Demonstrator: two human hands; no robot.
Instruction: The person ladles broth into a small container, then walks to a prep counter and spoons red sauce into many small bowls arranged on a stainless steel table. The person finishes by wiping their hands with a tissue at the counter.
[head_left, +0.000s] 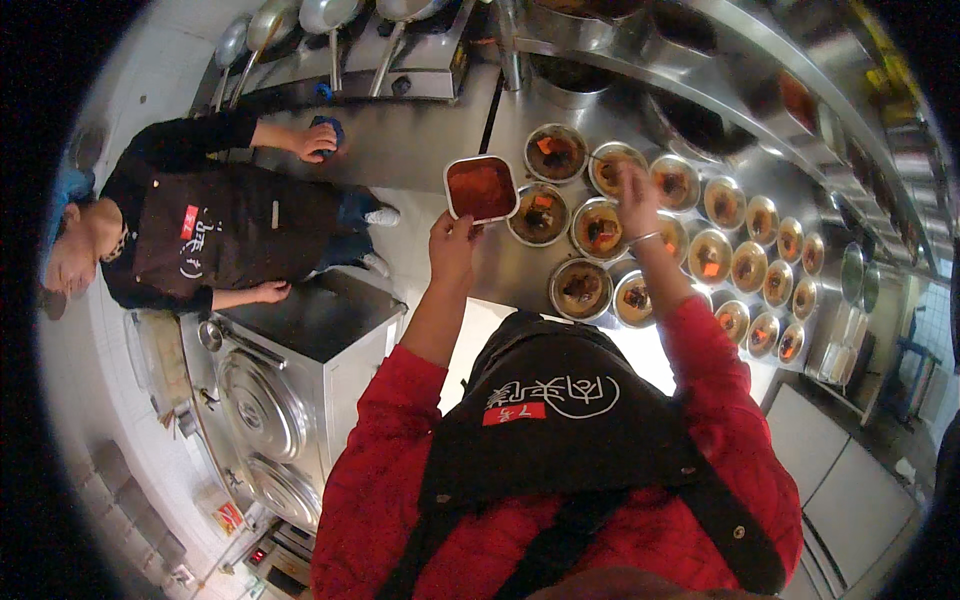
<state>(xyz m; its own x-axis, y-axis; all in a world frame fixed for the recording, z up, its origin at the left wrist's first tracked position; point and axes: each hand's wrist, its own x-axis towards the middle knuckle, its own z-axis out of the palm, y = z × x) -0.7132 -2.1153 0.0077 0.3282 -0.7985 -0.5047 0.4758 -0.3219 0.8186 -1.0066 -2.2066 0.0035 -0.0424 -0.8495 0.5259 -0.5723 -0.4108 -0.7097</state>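
My left hand (451, 251) grips the rim of a square metal container (481, 189) of red seasoning, held level beside the nearest bowls. My right hand (637, 199) is over the rows of metal bowls, its fingers above a bowl (611, 169) in the back row. The hand is blurred, and whether something thin is between its fingers is unclear. Below its wrist sits another bowl (600, 228) with red and dark seasoning. Several more bowls, such as one at the left (556, 153) and one in the front row (580, 289), hold brownish contents, many with an orange-red patch.
The bowls stand on a steel counter (495, 262). Behind them are large pots (570, 82) and a steel shelf (720, 90). At left, a co-worker (240, 225) rests one hand on a blue cloth (328, 133). Lidded steel vats (259, 405) stand lower left; ladles (330, 30) lie at the back.
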